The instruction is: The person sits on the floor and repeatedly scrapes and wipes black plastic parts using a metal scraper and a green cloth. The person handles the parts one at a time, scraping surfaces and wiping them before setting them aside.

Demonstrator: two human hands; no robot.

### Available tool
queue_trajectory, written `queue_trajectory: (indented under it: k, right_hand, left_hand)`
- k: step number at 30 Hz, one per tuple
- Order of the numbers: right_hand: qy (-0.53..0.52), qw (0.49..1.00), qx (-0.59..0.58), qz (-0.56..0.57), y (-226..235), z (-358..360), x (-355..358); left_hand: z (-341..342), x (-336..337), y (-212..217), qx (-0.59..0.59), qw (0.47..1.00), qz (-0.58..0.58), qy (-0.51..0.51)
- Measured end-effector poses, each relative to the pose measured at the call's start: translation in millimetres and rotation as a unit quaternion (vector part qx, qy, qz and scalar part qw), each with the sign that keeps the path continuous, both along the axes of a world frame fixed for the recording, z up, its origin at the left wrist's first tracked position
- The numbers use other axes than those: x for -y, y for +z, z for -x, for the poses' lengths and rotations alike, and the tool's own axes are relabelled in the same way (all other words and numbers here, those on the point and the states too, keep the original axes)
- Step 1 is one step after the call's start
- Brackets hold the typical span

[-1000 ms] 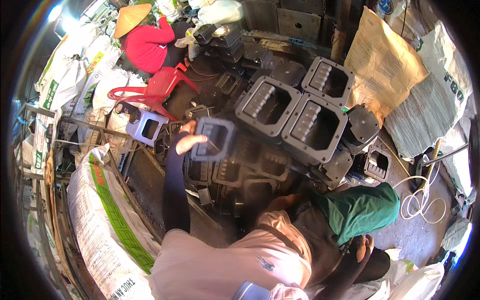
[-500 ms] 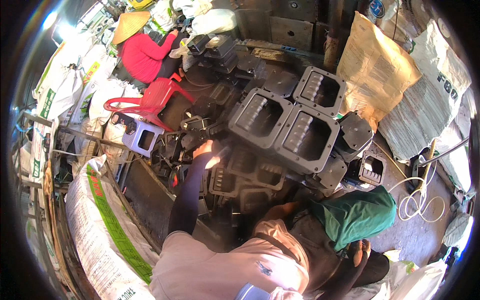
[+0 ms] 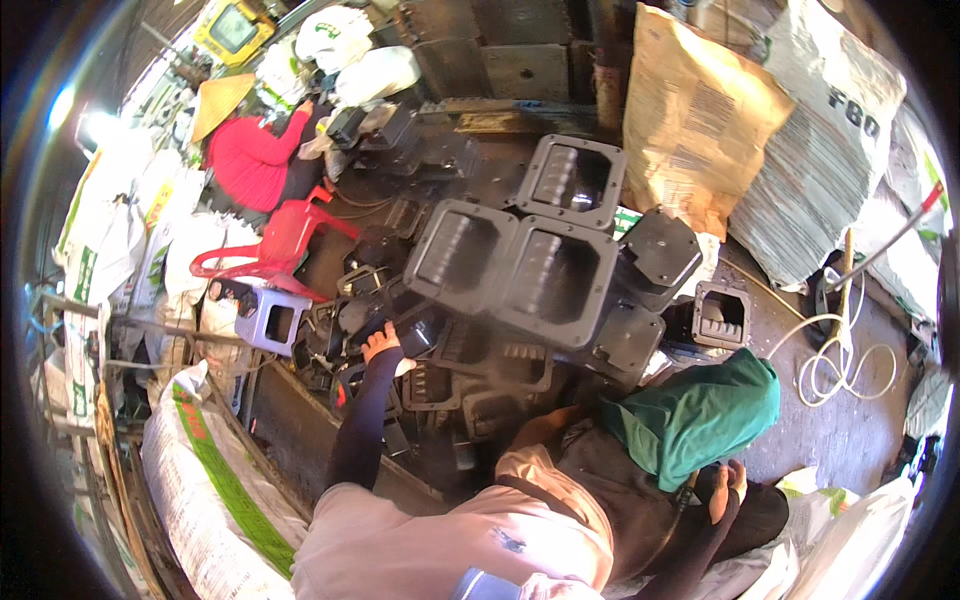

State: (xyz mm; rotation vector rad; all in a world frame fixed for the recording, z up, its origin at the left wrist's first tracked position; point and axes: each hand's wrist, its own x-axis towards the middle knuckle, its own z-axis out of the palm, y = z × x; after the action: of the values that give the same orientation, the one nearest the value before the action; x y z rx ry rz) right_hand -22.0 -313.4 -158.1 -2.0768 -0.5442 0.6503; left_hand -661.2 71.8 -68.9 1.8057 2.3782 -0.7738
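Note:
My left hand (image 3: 380,345), on a dark-sleeved arm, reaches into a heap of black plastic housings (image 3: 520,270). Its fingers curl over a small black part (image 3: 418,332) at the heap's near-left edge. Two large square black frames (image 3: 555,275) lie side by side just right of it. My right hand (image 3: 727,490) sits low at the right against dark fabric, beside a green cloth (image 3: 700,415). Whether it holds anything is hidden.
Another person in a red top and a conical hat (image 3: 250,150) crouches at the upper left. A red plastic chair (image 3: 275,250) and a grey stool (image 3: 265,320) stand left of the heap. Sacks (image 3: 210,490) line the left, and paper and woven sacks (image 3: 700,110) the upper right. White cord (image 3: 840,360) lies coiled at the right.
One second ago my left hand held a rectangular frame piece up over the heap. That piece has left the hand, which has dropped onto a small black part.

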Motion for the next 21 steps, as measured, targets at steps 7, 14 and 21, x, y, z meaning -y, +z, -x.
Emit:
queue_trajectory:
  k: [7, 14, 21]
  right_hand:
    - [-0.021, 0.995, 0.098, 0.017, 130.5, 4.8, -27.1]
    - [-0.076, 0.925, 0.371, 0.012, 274.5, -13.6, -10.0]
    - [-0.362, 0.85, 0.355, 0.144, 347.6, -120.3, 119.3]
  left_hand:
    - [-180.0, 58.9, 106.2, 0.169, 0.856, 0.388, -0.297]
    - [-434.7, 109.2, 155.2, 0.618, 0.528, 0.19, -0.55]
    - [-599.3, 130.6, 118.0, 0.588, 0.432, 0.178, -0.66]
